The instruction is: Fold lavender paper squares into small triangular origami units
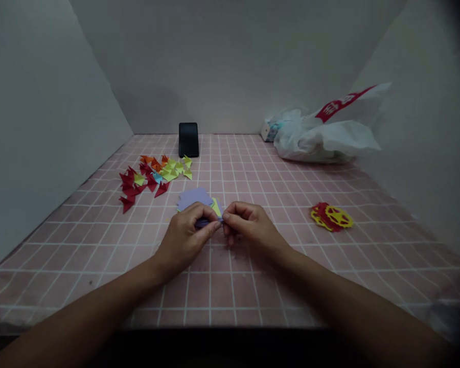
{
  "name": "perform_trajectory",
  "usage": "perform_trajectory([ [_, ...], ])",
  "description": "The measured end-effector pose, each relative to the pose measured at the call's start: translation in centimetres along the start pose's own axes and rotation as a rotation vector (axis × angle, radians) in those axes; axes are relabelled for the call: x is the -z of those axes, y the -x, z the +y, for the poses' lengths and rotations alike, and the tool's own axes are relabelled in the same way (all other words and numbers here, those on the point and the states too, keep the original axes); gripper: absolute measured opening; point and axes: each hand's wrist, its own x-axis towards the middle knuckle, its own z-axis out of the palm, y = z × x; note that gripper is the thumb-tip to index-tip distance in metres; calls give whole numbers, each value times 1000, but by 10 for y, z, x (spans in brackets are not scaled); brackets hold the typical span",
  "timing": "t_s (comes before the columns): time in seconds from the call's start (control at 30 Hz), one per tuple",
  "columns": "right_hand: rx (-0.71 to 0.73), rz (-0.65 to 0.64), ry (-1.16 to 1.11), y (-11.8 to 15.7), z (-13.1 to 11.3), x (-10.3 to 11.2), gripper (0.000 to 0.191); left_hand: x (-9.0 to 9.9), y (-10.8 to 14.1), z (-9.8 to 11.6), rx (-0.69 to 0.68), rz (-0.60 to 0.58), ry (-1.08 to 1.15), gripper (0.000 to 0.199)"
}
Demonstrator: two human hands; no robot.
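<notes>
A small folded piece of purple paper [203,223] is pinched between my two hands over the middle of the table. My left hand [189,230] has its thumb and forefinger closed on the paper's left part. Thumb and forefinger of my right hand [249,225] are pressed together at its right end, and the two hands nearly touch. Just beyond the left hand lie sheets of lilac paper [194,198] with scalloped edges, beside a yellow-green paper piece [216,206]. My fingers hide much of the folded paper.
Several red folded paper birds [127,203], with orange and yellow ones, lie at the left. A black phone [188,139] stands behind them. Yellow and red paper cut-outs [339,217] lie right; a white plastic bag [325,140] sits at the back on the checked tablecloth [249,296].
</notes>
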Motion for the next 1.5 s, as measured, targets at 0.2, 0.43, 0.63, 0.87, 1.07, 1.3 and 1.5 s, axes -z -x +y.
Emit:
perform_trajectory([
  [0.2, -27, -5, 2, 0, -3, 1, 15, 3, -1, 2, 92, -25, 60, 7],
  [0.43, -52, 4, -12, 0, -3, 0, 14, 3, -2, 3, 134, -13, 88, 7],
  [0.63, -47, -11, -23, 0, -3, 0, 17, 3, -1, 2, 187, -15, 125, 9],
  [0.87, -28, -30, -51, 0, 0, 2, 20, 3, -3, 2, 259, -48, 236, 13],
  [1.07, -9, -55, -35, 0, -1, 2, 18, 3, -3, 2, 286, -55, 295, 15],
  [1.3, 8, -76, 31, -2, -4, 1, 15, 2, -3, 1, 271, -26, 256, 14],
  [1.5, -5, -56, 29, -1, -4, -1, 12, 1, -3, 2, 267, -18, 251, 13],
])
